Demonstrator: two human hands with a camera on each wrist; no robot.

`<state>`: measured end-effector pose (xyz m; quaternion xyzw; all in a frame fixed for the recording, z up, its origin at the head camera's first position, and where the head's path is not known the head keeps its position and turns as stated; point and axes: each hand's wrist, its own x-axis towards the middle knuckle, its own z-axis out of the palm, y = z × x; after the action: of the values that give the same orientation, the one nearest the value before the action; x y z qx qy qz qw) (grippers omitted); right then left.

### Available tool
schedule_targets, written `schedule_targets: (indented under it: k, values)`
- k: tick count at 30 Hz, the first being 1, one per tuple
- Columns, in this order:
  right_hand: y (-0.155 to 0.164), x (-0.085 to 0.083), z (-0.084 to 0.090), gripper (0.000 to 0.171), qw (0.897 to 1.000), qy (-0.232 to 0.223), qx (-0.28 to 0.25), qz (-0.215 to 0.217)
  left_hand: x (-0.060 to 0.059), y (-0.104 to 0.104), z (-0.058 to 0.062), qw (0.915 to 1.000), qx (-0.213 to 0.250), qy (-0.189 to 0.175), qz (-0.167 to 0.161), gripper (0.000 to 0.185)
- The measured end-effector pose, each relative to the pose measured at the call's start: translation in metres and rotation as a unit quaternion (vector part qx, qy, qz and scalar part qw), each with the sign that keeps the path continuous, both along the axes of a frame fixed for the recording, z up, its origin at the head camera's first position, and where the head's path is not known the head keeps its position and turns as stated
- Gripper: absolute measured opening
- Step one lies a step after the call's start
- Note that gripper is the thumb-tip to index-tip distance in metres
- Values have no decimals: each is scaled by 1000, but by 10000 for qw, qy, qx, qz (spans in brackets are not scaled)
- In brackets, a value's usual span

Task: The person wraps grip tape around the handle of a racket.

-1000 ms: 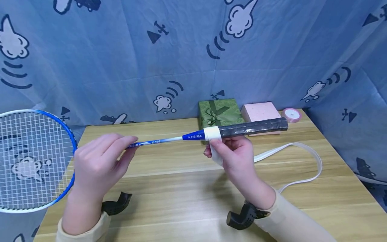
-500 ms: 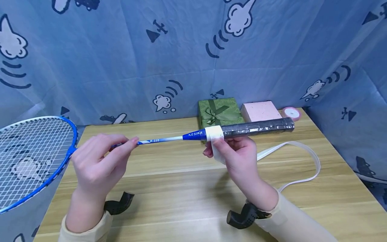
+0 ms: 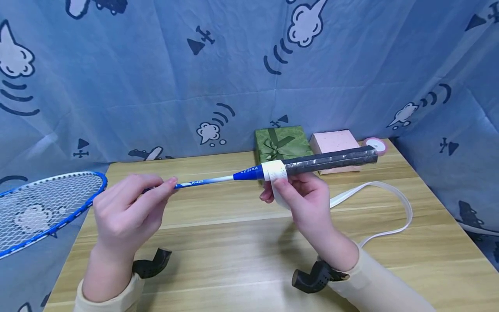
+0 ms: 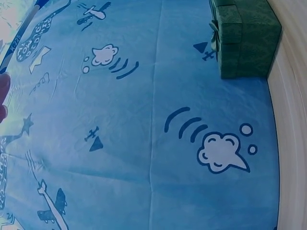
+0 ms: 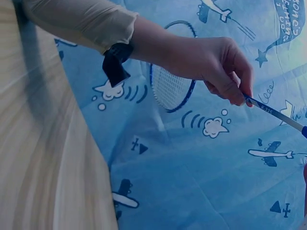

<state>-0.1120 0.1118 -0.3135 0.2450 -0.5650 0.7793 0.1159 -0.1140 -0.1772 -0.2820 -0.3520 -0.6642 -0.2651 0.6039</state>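
Observation:
A blue and white badminton racket is held level above the wooden table (image 3: 234,260). My left hand (image 3: 128,208) pinches its thin shaft (image 3: 206,180), also seen in the right wrist view (image 5: 230,86). The strung head (image 3: 43,208) hangs off the table's left side, tilted almost flat. My right hand (image 3: 300,195) holds the white grip tape (image 3: 275,170) where it wraps the top of the dark handle (image 3: 331,159). The tape's loose tail (image 3: 390,208) loops over the table to the right.
A green gift box with a bow (image 3: 282,145), a pink box (image 3: 336,145) and a pink ribbon roll (image 3: 376,144) stand at the table's back edge. Blue printed cloth (image 3: 175,65) hangs behind and to both sides. The green box (image 4: 244,38) shows in the left wrist view.
The racket has rolled about its shaft, so the strung head has turned from facing me to nearly flat. The handle end has risen a little. Both hands have kept their hold.

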Motion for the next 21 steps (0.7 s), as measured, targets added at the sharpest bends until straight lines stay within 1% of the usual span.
schedule_targets:
  k: [2,7,10,16,21]
  values:
    - [-1,0,0,22,9998,14,130,-169,0,-1,-1,10000,-29,-12,-2,20]
    - [-4,0,-2,14,9991,147,205,-348,1,-2,0,9999,-128,-80,45,22]
    - [-4,-1,-3,15,9986,242,235,-409,2,-2,1,9996,-219,-165,92,24]
    - [-3,-3,-7,23,9983,453,165,-337,3,-3,0,9989,-338,-272,184,26]
    - [-3,-4,-9,19,9980,496,126,-379,3,-2,-1,9985,-400,-247,273,29]
